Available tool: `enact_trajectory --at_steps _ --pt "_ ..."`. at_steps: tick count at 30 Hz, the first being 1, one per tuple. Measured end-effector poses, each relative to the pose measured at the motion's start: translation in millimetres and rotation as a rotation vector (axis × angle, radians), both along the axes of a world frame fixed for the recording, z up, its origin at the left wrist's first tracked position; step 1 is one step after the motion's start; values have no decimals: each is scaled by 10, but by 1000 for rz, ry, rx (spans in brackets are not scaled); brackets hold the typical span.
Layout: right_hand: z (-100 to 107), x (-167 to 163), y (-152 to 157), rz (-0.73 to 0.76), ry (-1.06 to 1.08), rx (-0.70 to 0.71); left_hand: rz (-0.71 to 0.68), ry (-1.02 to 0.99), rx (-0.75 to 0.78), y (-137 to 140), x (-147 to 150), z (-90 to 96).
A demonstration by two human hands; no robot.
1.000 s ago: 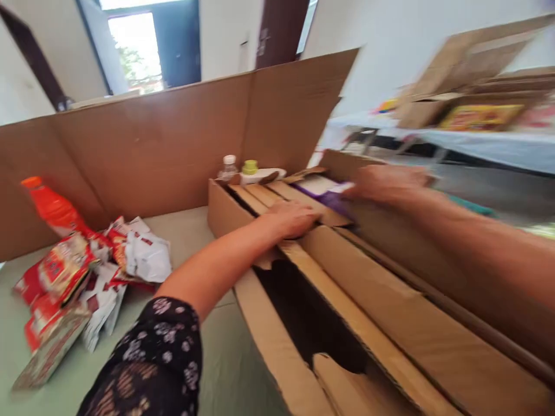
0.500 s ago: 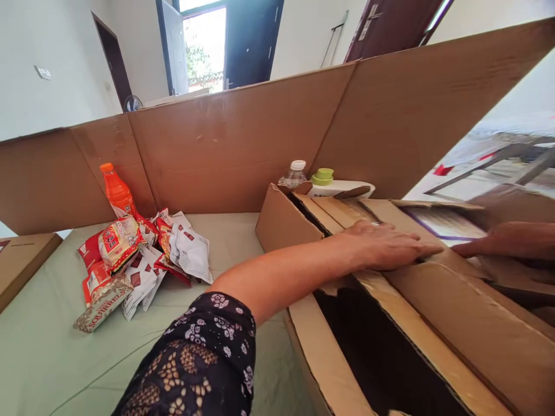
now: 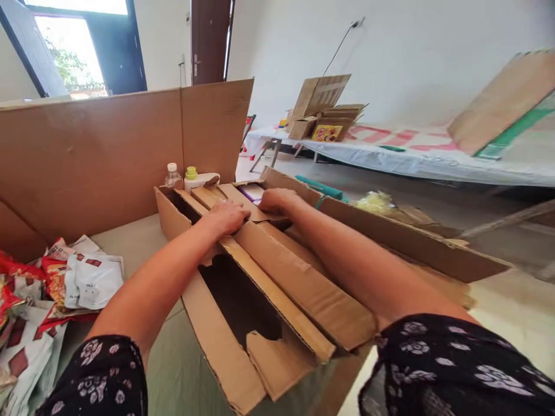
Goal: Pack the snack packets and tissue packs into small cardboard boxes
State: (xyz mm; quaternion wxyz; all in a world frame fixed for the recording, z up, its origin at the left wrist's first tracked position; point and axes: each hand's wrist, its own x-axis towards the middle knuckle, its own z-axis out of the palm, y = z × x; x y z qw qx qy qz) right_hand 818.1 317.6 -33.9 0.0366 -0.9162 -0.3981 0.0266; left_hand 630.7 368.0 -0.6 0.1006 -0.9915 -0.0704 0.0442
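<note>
Resting on the cardboard strips (image 3: 303, 266) of the long cardboard box (image 3: 167, 214), your left hand (image 3: 229, 218) lies palm down with its fingers bent over an edge. Your right hand (image 3: 275, 201) is just beyond it and to the right, set down inside the box beside a purple-edged item (image 3: 252, 194). Your fingertips are hidden, so I can't tell whether either grip is closed on anything.

The box sits directly in front of you on a pale green surface (image 3: 134, 231), running from near you to the far side. The strips lie lengthwise in it, and a dark gap shows on their left, with a torn flap (image 3: 277, 358) at the near end.

Just past the box's far end you have a clear bottle (image 3: 172, 176) with a white cap and, beside it, a white bottle (image 3: 202, 181) with a green cap. A tall cardboard panel (image 3: 108, 150) stands behind them. To your left, red and white snack packets (image 3: 97, 280) lie in a heap near your forearm.

Beyond the box on your right is a teal bundle (image 3: 321, 188). Farther back, a white-covered tabletop (image 3: 377, 164) carries brown cartons (image 3: 303, 127) and a yellow pack (image 3: 327, 133).
</note>
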Motion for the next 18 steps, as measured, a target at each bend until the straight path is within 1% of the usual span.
enact_trajectory --at_steps 3,6,12,15,18 --pt "6 -29 116 -33 -4 -29 -5 -15 1 -21 0 -15" --pt "70 -52 111 -45 -24 -26 2 -5 -21 -28 11 -31" --pt "353 -37 -24 -57 -86 -5 10 -4 -64 -19 32 -38" --pt "474 -51 -75 0 -73 -21 20 -15 -86 -26 31 -33" --pt "563 -94 -99 105 -33 -29 32 -30 -120 -19 33 -38"
